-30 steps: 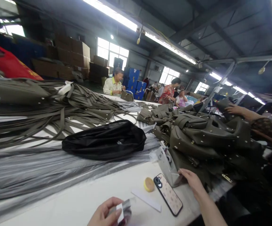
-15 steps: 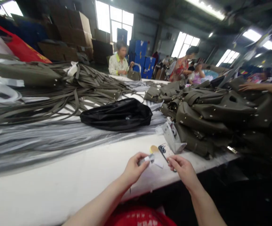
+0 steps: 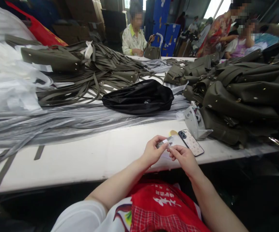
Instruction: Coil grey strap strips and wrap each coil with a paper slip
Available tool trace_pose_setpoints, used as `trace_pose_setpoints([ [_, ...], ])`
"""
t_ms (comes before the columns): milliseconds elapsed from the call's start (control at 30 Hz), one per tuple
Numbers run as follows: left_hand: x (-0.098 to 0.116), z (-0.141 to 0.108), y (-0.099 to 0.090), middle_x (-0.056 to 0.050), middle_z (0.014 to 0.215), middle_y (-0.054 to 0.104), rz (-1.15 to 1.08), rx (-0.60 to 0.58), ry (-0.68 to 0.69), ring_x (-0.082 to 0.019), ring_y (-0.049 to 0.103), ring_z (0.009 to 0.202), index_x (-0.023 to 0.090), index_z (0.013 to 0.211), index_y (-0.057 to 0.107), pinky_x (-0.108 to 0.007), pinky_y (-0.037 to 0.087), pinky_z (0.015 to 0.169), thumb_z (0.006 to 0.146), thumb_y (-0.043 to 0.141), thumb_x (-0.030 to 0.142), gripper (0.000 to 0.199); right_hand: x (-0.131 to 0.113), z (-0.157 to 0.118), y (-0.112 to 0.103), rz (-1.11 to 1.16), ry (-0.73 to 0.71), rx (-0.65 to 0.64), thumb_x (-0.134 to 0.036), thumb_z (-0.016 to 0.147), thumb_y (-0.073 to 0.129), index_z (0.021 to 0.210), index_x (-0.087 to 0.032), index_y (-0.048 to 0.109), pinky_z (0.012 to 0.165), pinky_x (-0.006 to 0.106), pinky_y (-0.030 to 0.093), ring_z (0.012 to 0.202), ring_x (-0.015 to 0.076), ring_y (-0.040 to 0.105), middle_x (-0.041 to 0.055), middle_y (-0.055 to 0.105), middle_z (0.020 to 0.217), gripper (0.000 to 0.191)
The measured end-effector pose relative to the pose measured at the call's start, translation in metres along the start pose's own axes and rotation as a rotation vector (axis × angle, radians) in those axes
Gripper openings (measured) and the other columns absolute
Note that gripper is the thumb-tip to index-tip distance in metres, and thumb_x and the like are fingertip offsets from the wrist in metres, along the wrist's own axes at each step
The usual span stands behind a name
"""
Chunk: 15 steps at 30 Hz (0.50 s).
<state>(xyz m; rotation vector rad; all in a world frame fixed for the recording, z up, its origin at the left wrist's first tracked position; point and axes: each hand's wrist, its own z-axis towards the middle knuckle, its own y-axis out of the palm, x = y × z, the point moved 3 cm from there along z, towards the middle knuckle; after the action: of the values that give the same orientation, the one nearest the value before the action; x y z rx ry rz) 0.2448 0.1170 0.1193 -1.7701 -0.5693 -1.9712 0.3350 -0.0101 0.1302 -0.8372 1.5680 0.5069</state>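
Note:
Over the white table's front edge, my left hand (image 3: 155,149) is closed on a small white-and-grey piece (image 3: 165,141) held between thumb and fingers. My right hand (image 3: 181,156) meets it from the right, its thumb and forefinger pinched at the piece's edge; whatever they grip is too small to make out. Just beyond my hands lie a yellow round item (image 3: 173,132) and a phone in a patterned case (image 3: 194,143). Behind the phone stands a light grey holder (image 3: 195,124) with small things in it.
A black bag (image 3: 139,98) lies mid-table, with olive straps (image 3: 112,61) behind it. Olive bags (image 3: 245,96) are heaped at right, white plastic (image 3: 6,77) at left. Grey strips (image 3: 69,129) cross the white table (image 3: 81,167). Across it, a person (image 3: 134,38) holds a bag.
My right hand has come over to my left hand, and the fingertips now meet at the small piece. The phone is more exposed. The view has tilted down and shifted left.

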Motion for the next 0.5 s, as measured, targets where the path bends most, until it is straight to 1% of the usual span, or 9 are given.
trace_pose_setpoints([
  [100,0.002,-0.003,0.000,-0.002,0.086,0.069,0.041,-0.016,0.002,-0.015,0.063,0.079,0.017,0.102,0.065,-0.026,0.048,0.078,0.087,0.058,0.035,0.024,0.003,0.003,0.004,-0.005,0.043,-0.012,-0.060,0.072,0.071,0.074,-0.015,0.071,0.052,0.024,0.044,0.052,0.0111,0.052,0.0010,0.063,0.060,0.044],
  [233,0.002,-0.006,-0.003,0.000,0.081,0.069,0.178,0.082,-0.011,-0.014,0.062,0.075,0.018,0.093,0.067,-0.024,0.048,0.074,0.079,0.066,0.035,0.022,-0.002,0.003,0.010,-0.033,0.051,-0.064,-0.063,0.070,0.070,0.069,-0.014,0.071,0.055,0.027,0.047,0.053,0.0133,0.056,0.0036,0.066,0.061,0.049],
  [333,0.007,-0.007,-0.004,0.002,0.078,0.070,0.230,0.129,-0.010,-0.013,0.062,0.069,0.019,0.093,0.069,-0.022,0.048,0.067,0.080,0.065,0.033,0.019,-0.006,0.002,0.016,-0.054,0.010,-0.118,-0.064,0.073,0.066,0.076,-0.014,0.073,0.062,0.029,0.050,0.061,0.0171,0.061,0.0061,0.069,0.067,0.050],
  [433,0.013,-0.009,-0.006,0.001,0.079,0.071,0.298,0.137,0.055,-0.013,0.063,0.069,0.021,0.094,0.070,-0.022,0.049,0.067,0.080,0.064,0.029,0.018,0.004,0.007,0.021,-0.073,-0.028,-0.134,-0.064,0.079,0.060,0.076,-0.014,0.073,0.062,0.029,0.048,0.063,0.0179,0.060,0.0059,0.068,0.065,0.052],
  [500,0.012,-0.011,-0.006,-0.001,0.080,0.072,0.343,0.155,0.112,-0.014,0.064,0.070,0.021,0.094,0.070,-0.022,0.050,0.067,0.078,0.064,0.027,0.018,0.017,0.013,0.024,-0.093,-0.034,-0.126,-0.066,0.079,0.056,0.071,-0.014,0.072,0.058,0.028,0.046,0.058,0.0175,0.058,0.0059,0.066,0.060,0.055],
])
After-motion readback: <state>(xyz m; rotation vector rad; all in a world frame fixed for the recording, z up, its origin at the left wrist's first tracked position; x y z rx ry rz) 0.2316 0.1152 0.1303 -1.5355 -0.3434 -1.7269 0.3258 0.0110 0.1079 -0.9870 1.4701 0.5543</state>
